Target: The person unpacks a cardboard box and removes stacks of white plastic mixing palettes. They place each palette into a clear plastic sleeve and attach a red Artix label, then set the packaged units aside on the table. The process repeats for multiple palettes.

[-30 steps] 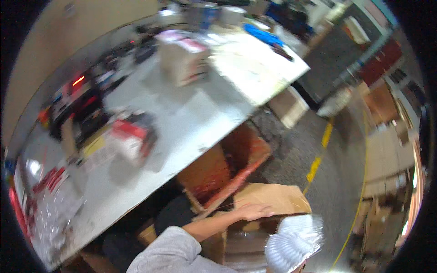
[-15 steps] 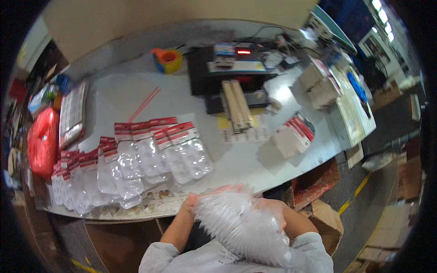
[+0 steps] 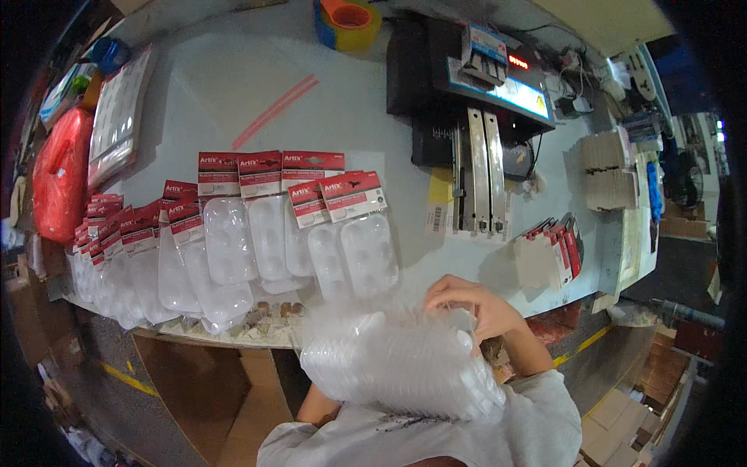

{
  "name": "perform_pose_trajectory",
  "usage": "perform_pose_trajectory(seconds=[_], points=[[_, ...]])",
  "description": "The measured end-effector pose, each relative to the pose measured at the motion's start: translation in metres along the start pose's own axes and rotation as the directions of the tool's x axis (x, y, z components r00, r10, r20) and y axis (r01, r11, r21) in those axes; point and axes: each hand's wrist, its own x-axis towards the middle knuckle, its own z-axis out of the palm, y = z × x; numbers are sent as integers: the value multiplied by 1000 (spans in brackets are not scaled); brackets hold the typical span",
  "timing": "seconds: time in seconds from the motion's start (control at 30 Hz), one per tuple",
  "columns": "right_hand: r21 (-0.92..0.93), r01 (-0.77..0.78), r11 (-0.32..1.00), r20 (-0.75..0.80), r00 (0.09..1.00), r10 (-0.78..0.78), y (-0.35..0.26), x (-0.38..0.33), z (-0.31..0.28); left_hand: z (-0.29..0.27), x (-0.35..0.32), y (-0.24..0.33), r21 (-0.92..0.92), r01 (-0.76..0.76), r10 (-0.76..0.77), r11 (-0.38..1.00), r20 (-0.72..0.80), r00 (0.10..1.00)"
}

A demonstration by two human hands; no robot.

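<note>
A thick stack of thin, translucent plastic paint palettes [image 3: 397, 366] is held against my front, just off the table's near edge. Its upper side is smeared by motion. My right hand [image 3: 475, 305] grips the stack's upper right end with curled fingers, thumb on the near side. My left forearm [image 3: 315, 406] goes up behind the stack, which hides that hand. Beyond the stack on the table lie bagged paint palettes [image 3: 369, 253] with red header cards, in overlapping rows that reach to the left.
A black sealing machine [image 3: 428, 74] with metal rails [image 3: 486, 171] stands at the back right. Header cards [image 3: 548, 253] lie right, near a card stack [image 3: 607, 167]. Red strips [image 3: 276, 109], a tape roll [image 3: 346, 23] and a red plastic bag [image 3: 62, 175] are also around.
The view has swung to the right and closer to the table. The palette stack has turned more level. My right hand has moved up to its upper end; my left hand has gone out of sight behind it.
</note>
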Motion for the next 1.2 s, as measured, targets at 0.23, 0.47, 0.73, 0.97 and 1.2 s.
perform_pose_trajectory(seconds=[0.23,0.47,0.73,0.97,1.2], points=[[71,-115,991,-669,732,132,-17,-102,30,5,16,-30,-31,-69,67,997,-48,997],[214,-84,973,-657,725,207,5,-156,41,9,-13,-44,16,-124,125,992,-97,987],[-436,-230,870,-577,814,-74,60,-133,16,-6,-33,-37,274,-98,151,957,-177,973],[-542,-348,765,-544,839,-4,58,-121,-4,2,-7,-10,251,-70,108,965,-141,984],[-471,-331,818,-548,836,23,48,-122,-11,-5,8,-32,557,-53,112,829,-73,991]])
